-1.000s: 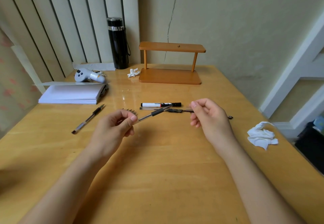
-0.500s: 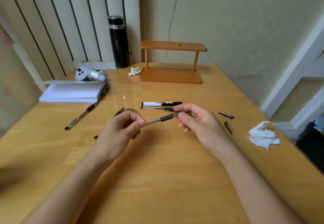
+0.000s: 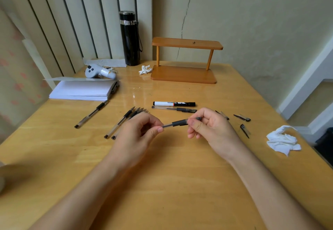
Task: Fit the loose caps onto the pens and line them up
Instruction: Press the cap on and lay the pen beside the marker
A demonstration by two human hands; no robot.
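While a second ago held apart, left hand point(image 3: 137, 132) and right hand point(image 3: 207, 127) now closed in: left pinching pen point(image 3: 177, 122) barrel, right gripping cap point(image 3: 198, 118) pushed over tip. Probably seated; confirm. Next: lay beside capped pens point(image 3: 173, 107) just beyond. Loose caps point(image 3: 242, 117) right of right hand.
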